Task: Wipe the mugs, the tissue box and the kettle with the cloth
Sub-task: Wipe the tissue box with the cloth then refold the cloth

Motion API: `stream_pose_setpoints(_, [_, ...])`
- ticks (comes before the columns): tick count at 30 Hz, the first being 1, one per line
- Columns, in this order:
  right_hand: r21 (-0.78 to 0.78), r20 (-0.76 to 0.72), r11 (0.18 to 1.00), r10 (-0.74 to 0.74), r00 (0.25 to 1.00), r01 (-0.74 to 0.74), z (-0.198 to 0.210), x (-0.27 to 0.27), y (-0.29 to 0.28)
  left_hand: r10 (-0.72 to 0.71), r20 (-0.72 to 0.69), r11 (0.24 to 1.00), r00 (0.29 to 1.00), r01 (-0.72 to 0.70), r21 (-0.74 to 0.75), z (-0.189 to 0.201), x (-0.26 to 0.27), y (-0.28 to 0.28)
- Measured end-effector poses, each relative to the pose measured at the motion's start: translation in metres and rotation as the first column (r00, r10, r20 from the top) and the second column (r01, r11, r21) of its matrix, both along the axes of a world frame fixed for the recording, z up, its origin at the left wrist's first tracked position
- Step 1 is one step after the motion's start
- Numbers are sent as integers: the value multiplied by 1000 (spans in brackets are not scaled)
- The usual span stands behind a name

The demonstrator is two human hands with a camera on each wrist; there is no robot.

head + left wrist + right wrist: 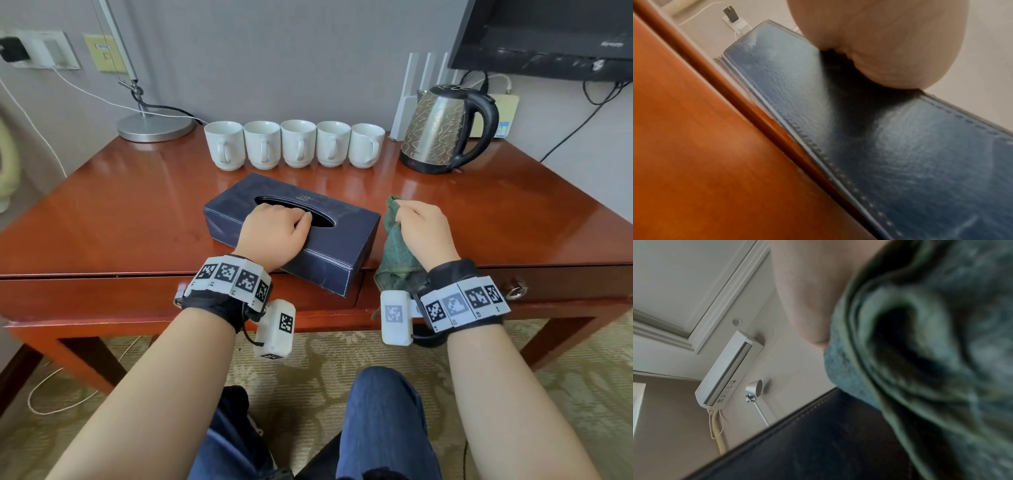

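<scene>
Near the front edge of the table (102, 219), at its middle, lies one tissue box (239, 209), a long rectangle in dark navy leather-look material with pale stitching along its seams and an oval slot in the top; its near right corner juts slightly past the edge. On its top rests the left hand (274, 233), fingers curled with the tips at the rim of the slot, and the left wrist view shows the heel of the palm pressed on the glossy, faintly scuffed surface. Just beside the box's right end, the right hand (423, 229) grasps one cloth (399, 260), a bunched green terry piece, nubbly and folded, that hangs down over the front edge. Along the back edge stand five mugs (296, 144), white glazed ceramic, cylindrical with a stepped foot, in a close row with handles toward the front. Toward the back right corner sits one kettle (442, 130), brushed metal with gold squiggles, black lid, handle and base. At the back left corner rests a round metal lamp base (154, 128).
</scene>
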State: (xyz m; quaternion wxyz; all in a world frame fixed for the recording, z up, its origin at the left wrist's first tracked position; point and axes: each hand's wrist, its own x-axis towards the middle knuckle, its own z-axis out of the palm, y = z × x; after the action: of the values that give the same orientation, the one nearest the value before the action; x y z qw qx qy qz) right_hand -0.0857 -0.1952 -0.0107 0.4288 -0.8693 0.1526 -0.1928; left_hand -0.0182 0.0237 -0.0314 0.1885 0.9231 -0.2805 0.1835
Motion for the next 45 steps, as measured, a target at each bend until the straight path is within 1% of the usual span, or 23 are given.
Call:
stream_pose_setpoints(2, [6, 14, 1000, -8, 1000, 8, 1, -2, 0, 17, 12, 1000, 1000, -17, 14, 2, 2, -5])
stream_pose_setpoints(6, [-12, 18, 1000, -29, 999, 29, 2, -4, 1, 121, 42, 974, 992, -127, 190, 1, 5, -24])
stream_pose_setpoints(8, [-10, 32, 999, -31, 999, 31, 5, -7, 2, 155, 83, 960, 984, -169, 223, 2, 1, -31])
stream_pose_setpoints(9, [-11, 40, 999, -31, 999, 31, 6, -9, 4, 175, 76, 955, 982, -188, 228, 5, -2, -35])
stream_pose_setpoints(11, [-18, 50, 1000, -24, 998, 25, 6, -12, 5, 229, 59, 958, 972, -236, 163, 4, 1, -42])
stream_pose_setpoints(14, [-7, 45, 1000, -11, 999, 11, 4, -17, 6, 254, 62, 966, 965, -249, -73, 6, -2, -39])
stream_pose_setpoints(15, [5, 9, 1000, 2, 1000, -2, 3, -18, 6, 263, 57, 960, 963, -255, -117, 6, -5, -35])
stream_pose_setpoints(17, [9, -102, 999, 35, 994, -35, 1, -18, 7, 339, 55, 926, 939, -322, -197, 5, -6, -24])
stream_pose_setpoints(19, [-7, -152, 998, 68, 986, -70, 1, -18, 12, 430, -52, 876, 901, -430, -216, 9, -8, -9])
stream_pose_setpoints(20, [-9, -144, 996, 85, 986, -87, 1, -18, 15, 470, -108, 850, 876, -482, -213, 9, -6, 1])
stream_pose_setpoints(22, [6, -113, 994, 112, 987, -113, 1, -17, 22, 527, -172, 805, 832, -554, -213, 7, -2, 22])
stream_pose_setpoints(25, [96, -82, 987, 137, 987, -129, -1, -15, 29, 527, -264, 789, 808, -581, -201, 0, 0, 43])
stream_pose_setpoints(27, [144, -109, 974, 190, 976, -174, 1, -13, 32, 506, -318, 788, 802, -580, -207, -4, 1, 49])
stream_pose_setpoints(29, [163, -166, 963, 243, 956, -216, 3, -11, 40, 516, -310, 771, 799, -590, -238, -7, 2, 54])
stream_pose_setpoints(31, [162, -205, 946, 311, 928, -282, 5, -4, 49, 535, -236, 763, 811, -584, -276, -11, 4, 61])
stream_pose_setpoints(34, [79, -267, 909, 414, 870, -409, 6, 14, 68, 528, -101, 799, 843, -534, -276, -13, 12, 82])
stream_pose_setpoints(36, [-41, -282, 894, 419, 863, -447, 7, 29, 84, 513, -61, 823, 856, -510, -251, -11, 18, 98])
stream_pose_setpoints(38, [-126, -278, 877, 417, 865, -463, 7, 47, 101, 508, -69, 831, 859, -509, -223, -8, 21, 114])
stream_pose_setpoints(40, [-160, -283, 857, 435, 855, -489, 7, 65, 120, 520, -111, 829, 847, -532, -174, -4, 22, 127])
stream_pose_setpoints(43, [-250, -338, 806, 446, 829, -536, 11, 90, 152, 592, -200, 799, 781, -601, 14, 3, 22, 143])
stream_pose_setpoints(45, [-309, -367, 767, 450, 814, -563, 15, 102, 172, 621, -227, 779, 750, -622, 77, 8, 26, 155])
